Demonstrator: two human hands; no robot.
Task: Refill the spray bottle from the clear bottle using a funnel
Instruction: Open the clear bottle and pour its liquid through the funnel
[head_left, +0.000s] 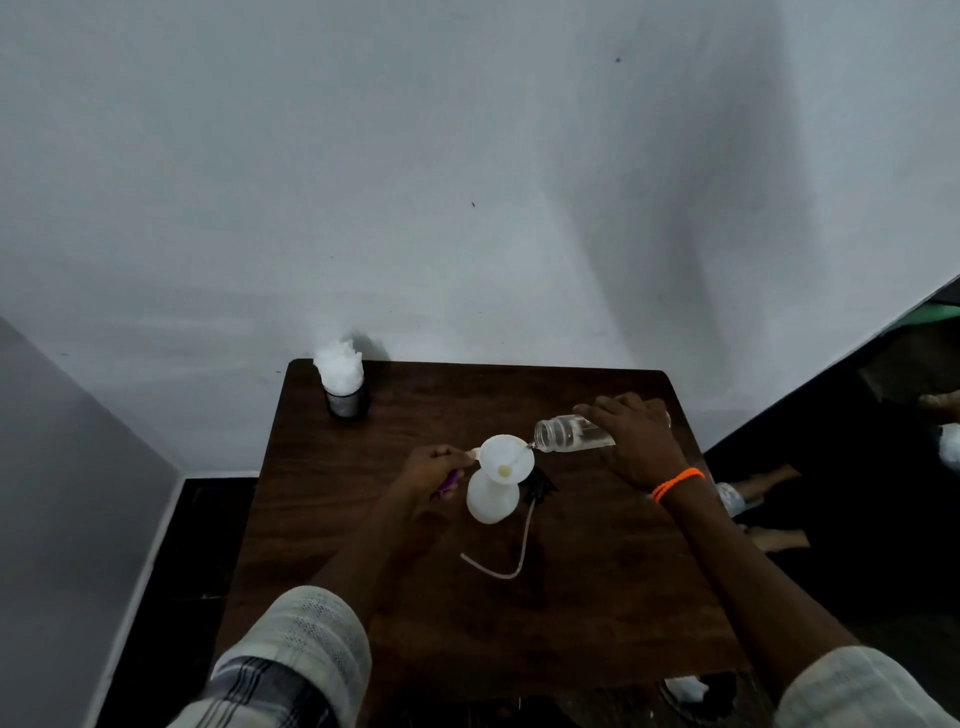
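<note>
While our right hand (631, 441) grips the clear bottle (571, 434) tipped on its side, its open mouth sits just beside the rim of the white funnel (505, 460), and a thin stream runs into the bowl. That funnel stands in the neck of the white spray bottle (491, 501), upright near the middle of the dark wooden worktop (597, 597). Our left hand (434, 467) pinches the funnel's small tab, with something purple (449, 483) tucked under the fingers. Just right of the spray bottle lies the black spray head (537, 488), its pale tube (511, 558) curling toward us. A mesh cup of white tissue (343, 382) stands at the far left corner.
</note>
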